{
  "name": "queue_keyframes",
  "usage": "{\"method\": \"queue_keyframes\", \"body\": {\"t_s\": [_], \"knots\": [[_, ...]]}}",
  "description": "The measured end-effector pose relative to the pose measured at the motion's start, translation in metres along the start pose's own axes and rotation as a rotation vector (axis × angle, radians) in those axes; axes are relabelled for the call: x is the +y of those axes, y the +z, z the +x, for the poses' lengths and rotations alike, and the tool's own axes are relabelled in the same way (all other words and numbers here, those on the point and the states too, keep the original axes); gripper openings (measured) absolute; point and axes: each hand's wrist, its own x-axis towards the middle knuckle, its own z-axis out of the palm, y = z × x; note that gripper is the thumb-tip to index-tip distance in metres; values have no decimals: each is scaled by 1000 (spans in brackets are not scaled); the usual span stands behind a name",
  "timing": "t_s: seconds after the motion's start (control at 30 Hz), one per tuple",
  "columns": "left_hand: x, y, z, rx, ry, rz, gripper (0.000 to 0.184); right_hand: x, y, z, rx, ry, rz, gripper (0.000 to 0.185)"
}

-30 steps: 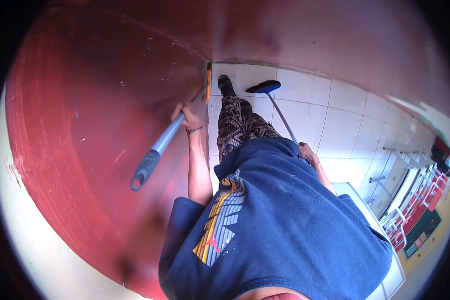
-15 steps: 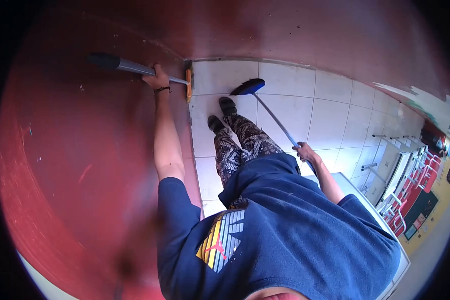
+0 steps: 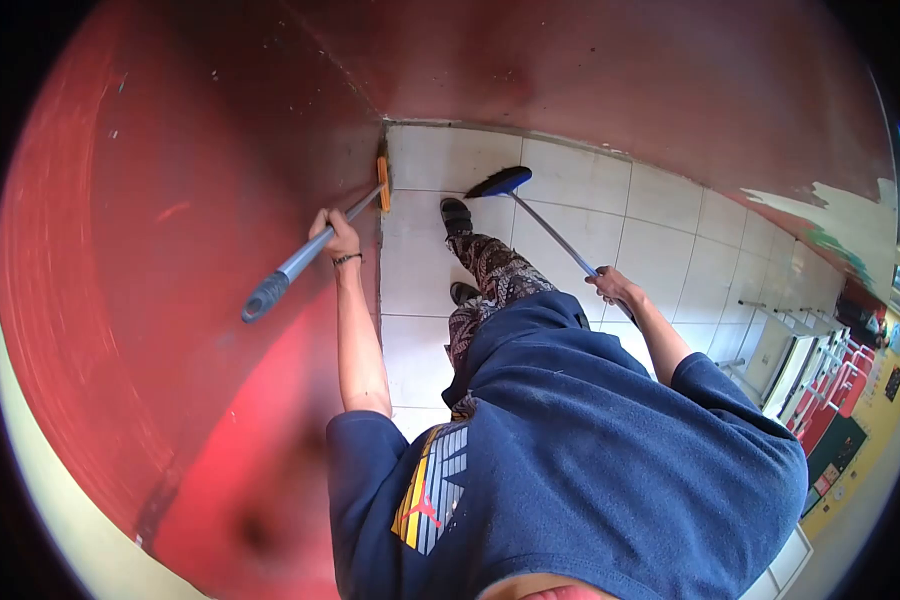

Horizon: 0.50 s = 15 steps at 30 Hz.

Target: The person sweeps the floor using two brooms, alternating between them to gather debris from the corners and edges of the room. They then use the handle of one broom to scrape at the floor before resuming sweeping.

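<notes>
My left hand (image 3: 340,236) is closed around the grey pole of a long-handled tool with a narrow orange head (image 3: 384,186); its kind is unclear. The dark grip end (image 3: 263,298) points down and left. That orange head stands at the foot of the red wall, by the corner. In my right hand (image 3: 613,287) is the pole of a blue broom (image 3: 508,181). Its dark bristles rest on the white tiles, close to my forward shoe (image 3: 456,214).
Red walls (image 3: 210,180) meet at a corner over the white tiled floor (image 3: 570,215). A white-framed table (image 3: 792,560) is partly behind my body. Stacked furniture with white metal legs (image 3: 830,370) stands to the right. Paint peels from the right wall (image 3: 820,200).
The orange-headed tool's pole has swung down, its grip end now lower and nearer me. My left hand has lowered with it. One foot has moved back. The blue broom has shifted slightly.
</notes>
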Motion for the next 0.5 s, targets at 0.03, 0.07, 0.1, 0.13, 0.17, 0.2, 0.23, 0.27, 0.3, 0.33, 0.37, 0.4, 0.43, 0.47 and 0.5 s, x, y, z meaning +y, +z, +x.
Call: {"method": "queue_keyframes", "body": {"t_s": [0.03, 0.07, 0.1, 0.13, 0.17, 0.2, 0.23, 0.27, 0.3, 0.33, 0.37, 0.4, 0.43, 0.47, 0.5], "knots": [[7, -8, -14, -1, -47, -55, 30, 3, 0, 2, -3, -7, -41, 38], [13, -18, -27, -5, -95, -110, 30, 8, 2, 2, 10, -18, -46, 38], [17, -28, -40, 6, -83, -121, 30, 12, 4, 3, 18, -39, -44, 38], [18, -36, -51, 0, -106, -158, 30, 15, 4, 6, 26, -55, -37, 38], [21, -43, -67, -3, -125, -202, 29, 22, 8, 6, 46, -64, -38, 38], [19, -52, -85, 6, -116, -187, 29, 29, 14, 4, 60, -73, -47, 39], [13, -61, -100, 18, -110, -169, 28, 34, 19, 5, 72, -81, -59, 40], [12, -71, -115, 27, -93, -132, 28, 40, 24, 4, 75, -96, -112, 41], [12, -83, -131, 16, -130, -87, 27, 48, 30, 2, 74, -102, -121, 40], [16, -92, -145, 36, -136, -98, 27, 57, 35, 0, 84, -118, -128, 40], [21, -101, -157, 53, -144, -103, 27, 65, 41, -1, 85, -132, -134, 41], [22, -111, -170, 78, -142, -99, 27, 74, 47, 1, 86, -146, -156, 41], [23, -121, -183, 94, -158, -114, 27, 85, 54, 3, 109, -160, -133, 38], [25, -130, -195, 105, -175, -129, 27, 96, 61, 4, 131, -172, -105, 35], [25, -139, -206, 121, -170, -125, 27, 102, 67, -1, 130, -185, -117, 35]]}}
